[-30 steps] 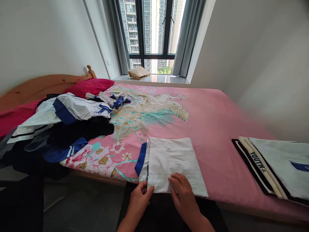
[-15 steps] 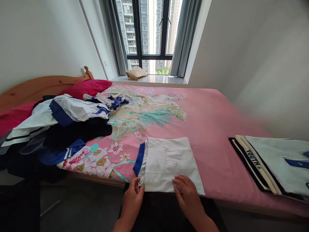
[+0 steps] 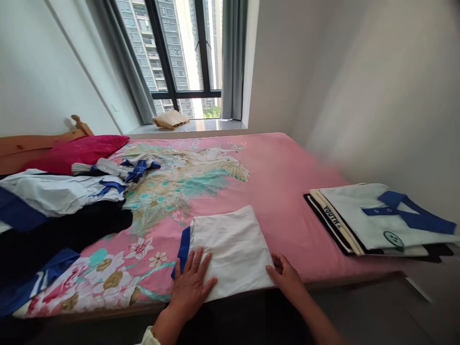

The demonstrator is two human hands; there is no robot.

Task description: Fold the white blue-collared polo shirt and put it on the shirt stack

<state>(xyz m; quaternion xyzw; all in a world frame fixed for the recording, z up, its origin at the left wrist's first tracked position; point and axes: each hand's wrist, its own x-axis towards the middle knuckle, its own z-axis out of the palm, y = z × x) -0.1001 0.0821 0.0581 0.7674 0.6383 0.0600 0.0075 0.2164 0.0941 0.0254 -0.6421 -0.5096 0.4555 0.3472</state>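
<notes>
A folded white shirt point(image 3: 230, 249) with a blue band along its left side lies at the near edge of the bed. My left hand point(image 3: 190, 282) rests flat on its lower left part, fingers spread over the cloth and the blue band. At the lower right corner, my right hand point(image 3: 284, 275) has thumb and fingers closed on the shirt's edge. The fingertips under the cloth are partly hidden.
A stack of folded shirts point(image 3: 359, 215), a white one with a blue collar on top, lies at the bed's right. Loose clothes point(image 3: 61, 191) are heaped at left beside a red pillow point(image 3: 89, 151). The pink bedspread point(image 3: 276, 191) reaches the window ledge point(image 3: 201, 125), which holds a beige bundle point(image 3: 170, 119).
My view has turned to the right. My left hand has gone from pinching the shirt's lower left corner to lying flat on it. My right hand has moved to the right edge.
</notes>
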